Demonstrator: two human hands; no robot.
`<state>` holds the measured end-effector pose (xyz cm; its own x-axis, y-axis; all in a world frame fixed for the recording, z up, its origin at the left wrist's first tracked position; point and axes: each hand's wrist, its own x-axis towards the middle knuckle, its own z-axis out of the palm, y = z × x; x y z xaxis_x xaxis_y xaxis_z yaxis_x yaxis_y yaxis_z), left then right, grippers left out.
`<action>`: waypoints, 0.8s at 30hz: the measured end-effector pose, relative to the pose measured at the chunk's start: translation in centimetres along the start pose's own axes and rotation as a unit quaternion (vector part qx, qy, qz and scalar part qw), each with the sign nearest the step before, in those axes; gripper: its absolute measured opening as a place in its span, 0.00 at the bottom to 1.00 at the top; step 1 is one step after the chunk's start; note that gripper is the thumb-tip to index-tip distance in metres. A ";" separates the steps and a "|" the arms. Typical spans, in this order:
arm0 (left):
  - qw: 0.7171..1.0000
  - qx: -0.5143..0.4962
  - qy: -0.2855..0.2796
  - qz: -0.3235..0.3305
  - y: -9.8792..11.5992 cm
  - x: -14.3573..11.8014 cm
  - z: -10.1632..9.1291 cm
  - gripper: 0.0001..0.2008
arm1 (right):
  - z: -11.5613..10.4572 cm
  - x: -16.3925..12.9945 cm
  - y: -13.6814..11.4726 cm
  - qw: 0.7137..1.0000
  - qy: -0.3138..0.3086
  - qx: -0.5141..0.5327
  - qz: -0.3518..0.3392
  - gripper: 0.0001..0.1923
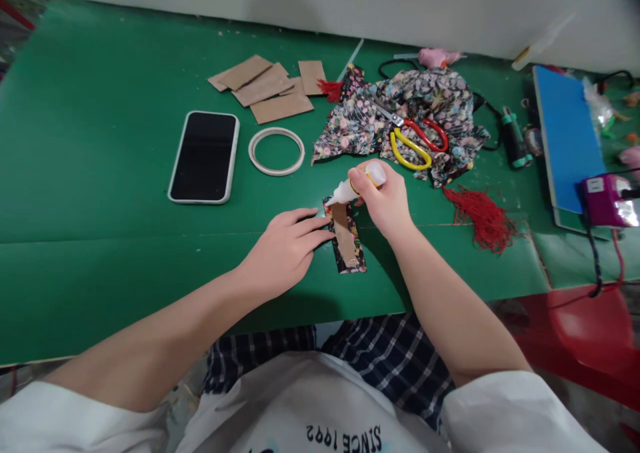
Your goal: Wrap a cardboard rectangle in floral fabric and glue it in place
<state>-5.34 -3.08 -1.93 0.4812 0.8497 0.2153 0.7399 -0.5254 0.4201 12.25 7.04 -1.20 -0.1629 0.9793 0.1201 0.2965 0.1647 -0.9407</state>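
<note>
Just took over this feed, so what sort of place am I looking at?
Probably a small handicraft worktable: a green covered table with floral fabric scraps, cut brown card pieces and red-and-yellow scissors; the right hand holds a small glue bottle.

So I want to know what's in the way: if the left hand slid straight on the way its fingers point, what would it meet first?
The left hand points right along the table, fingertips already at the fabric-wrapped cardboard strip. It would push that first; beyond it sits the right hand with the glue bottle.
</note>
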 end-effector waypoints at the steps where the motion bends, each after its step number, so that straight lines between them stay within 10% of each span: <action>1: 1.000 0.000 0.000 0.000 0.0 0.0 0.0 0.19 | 0.0 0.0 0.1 1.000 -0.004 -0.003 -0.001 0.22; 16: 1.000 0.004 0.001 0.006 0.0 0.1 -0.2 0.18 | -1.4 0.6 0.6 0.994 0.097 -0.040 0.003 0.23; 24: 1.000 0.003 0.011 0.015 0.1 0.2 -0.1 0.18 | -1.0 0.6 0.3 0.998 0.052 0.005 0.022 0.22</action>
<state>-5.27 -2.94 -1.74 0.4932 0.8341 0.2469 0.7279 -0.5512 0.4079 13.17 7.77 -1.07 -0.0515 0.9927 0.1094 0.2910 0.1197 -0.9492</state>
